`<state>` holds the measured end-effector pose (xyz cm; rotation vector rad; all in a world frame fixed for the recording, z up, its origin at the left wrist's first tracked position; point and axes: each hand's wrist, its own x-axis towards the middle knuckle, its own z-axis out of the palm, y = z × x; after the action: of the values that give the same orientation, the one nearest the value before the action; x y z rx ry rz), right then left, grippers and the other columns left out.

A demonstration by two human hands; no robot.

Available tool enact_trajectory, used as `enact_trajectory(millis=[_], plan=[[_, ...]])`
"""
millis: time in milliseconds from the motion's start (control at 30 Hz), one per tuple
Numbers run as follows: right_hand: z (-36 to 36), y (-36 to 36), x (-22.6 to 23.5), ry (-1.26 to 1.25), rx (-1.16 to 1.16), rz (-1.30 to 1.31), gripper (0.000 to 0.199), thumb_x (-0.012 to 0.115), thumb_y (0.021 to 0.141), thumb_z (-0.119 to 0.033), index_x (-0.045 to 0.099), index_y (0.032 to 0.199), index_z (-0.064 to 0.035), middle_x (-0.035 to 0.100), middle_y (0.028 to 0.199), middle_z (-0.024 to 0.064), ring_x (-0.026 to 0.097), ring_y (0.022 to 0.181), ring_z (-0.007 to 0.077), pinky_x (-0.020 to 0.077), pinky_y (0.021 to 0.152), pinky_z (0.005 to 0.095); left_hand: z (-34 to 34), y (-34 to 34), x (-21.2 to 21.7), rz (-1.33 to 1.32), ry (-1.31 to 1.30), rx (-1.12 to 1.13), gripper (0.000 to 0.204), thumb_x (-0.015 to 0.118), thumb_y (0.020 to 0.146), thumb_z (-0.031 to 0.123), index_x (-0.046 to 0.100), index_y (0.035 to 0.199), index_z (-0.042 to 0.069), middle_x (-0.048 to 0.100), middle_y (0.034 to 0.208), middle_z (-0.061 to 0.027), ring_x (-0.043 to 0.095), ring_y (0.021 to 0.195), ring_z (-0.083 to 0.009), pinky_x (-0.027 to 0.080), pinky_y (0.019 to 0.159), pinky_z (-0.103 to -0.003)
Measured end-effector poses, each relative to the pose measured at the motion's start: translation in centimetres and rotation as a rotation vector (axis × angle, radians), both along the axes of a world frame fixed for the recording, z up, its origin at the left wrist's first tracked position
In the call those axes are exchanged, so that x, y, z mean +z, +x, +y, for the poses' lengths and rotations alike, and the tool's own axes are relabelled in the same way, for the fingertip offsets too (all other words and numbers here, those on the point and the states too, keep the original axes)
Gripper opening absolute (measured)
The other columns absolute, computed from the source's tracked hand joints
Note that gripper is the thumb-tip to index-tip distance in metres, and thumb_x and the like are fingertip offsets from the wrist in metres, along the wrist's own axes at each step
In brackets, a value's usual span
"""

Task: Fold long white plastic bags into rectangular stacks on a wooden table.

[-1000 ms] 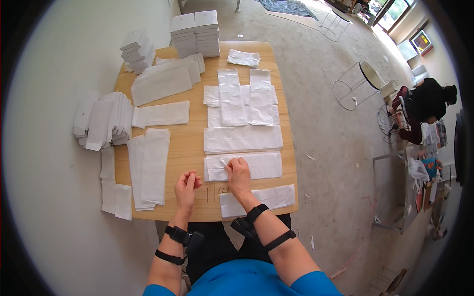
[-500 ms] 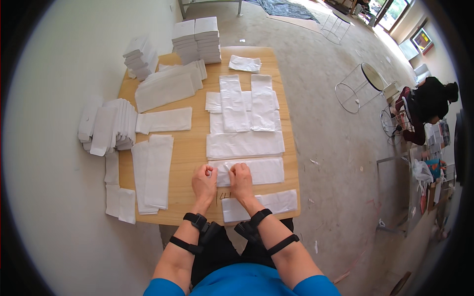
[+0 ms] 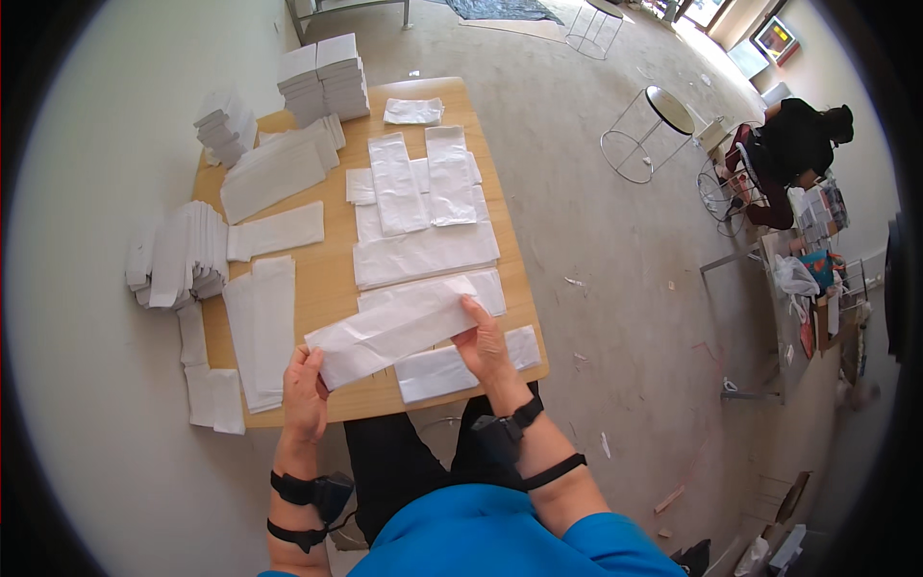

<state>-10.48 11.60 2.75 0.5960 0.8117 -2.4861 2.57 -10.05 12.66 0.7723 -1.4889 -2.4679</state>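
Left hand (image 3: 305,392) and right hand (image 3: 486,348) pinch opposite ends of a long white paper bag (image 3: 392,330), lifted over the wooden table (image 3: 332,279); flat bags (image 3: 423,252) lie beyond the fingertips.

A rectangular light wooden table (image 3: 332,279) is covered with flat white paper bags (image 3: 423,252) laid in rows. Stacks of folded white bags (image 3: 324,79) are set at its far edge, and more are piled along the left side (image 3: 183,255).

left hand (image 3: 306,389) + right hand (image 3: 484,344): grip white paper bag (image 3: 389,329) ends | above wooden table (image 3: 332,279) | paper stacks (image 3: 325,77) behind
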Motion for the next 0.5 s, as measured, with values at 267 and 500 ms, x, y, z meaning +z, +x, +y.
enact_trajectory(millis=[267,500], plan=[[6.3,6.8,0.5,0.636,0.454,0.282,0.019,0.061,0.092,-0.017,0.065,0.098,0.0003,0.066,0.084,-0.0001,0.060,0.075,0.0064,0.0532,0.067,0.0254,-2.3,6.8,-5.1,-0.184,-0.159,-0.044,0.013,0.054,0.098,0.019,0.053,0.102,0.007,0.060,0.094,0.0007,0.055,0.083,-0.0045,0.045,0.074,-0.021],[5.7,9.1,0.2,1.031,0.501,0.476,0.020,0.063,0.089,-0.017,0.067,0.095,0.0018,0.066,0.072,0.0049,0.061,0.067,0.0087,0.0505,0.062,0.0270,-2.0,8.4,-6.7,-0.287,-0.307,-0.036,0.010,0.059,0.095,0.015,0.056,0.098,0.006,0.059,0.084,0.0034,0.052,0.076,-0.0029,0.041,0.068,-0.018]])
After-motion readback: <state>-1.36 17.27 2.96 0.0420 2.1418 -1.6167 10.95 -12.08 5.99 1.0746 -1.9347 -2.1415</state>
